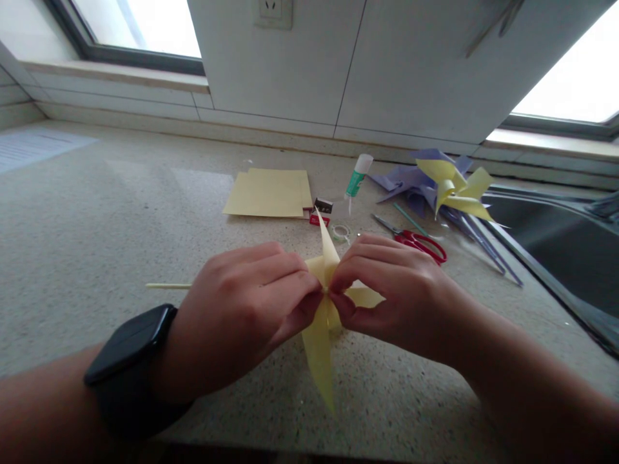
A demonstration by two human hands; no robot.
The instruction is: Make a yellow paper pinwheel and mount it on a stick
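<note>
A yellow paper pinwheel lies between both my hands over the speckled counter. My left hand, with a black watch on its wrist, pinches the pinwheel's middle from the left. My right hand pinches the same middle from the right, fingertips almost meeting. A thin pale stick pokes out to the left from behind my left hand. The pinwheel's centre is hidden by my fingers.
Behind lie a stack of yellow paper sheets, a glue stick, red-handled scissors, a small roll of tape and finished yellow and purple pinwheels. A dark sink opens at the right.
</note>
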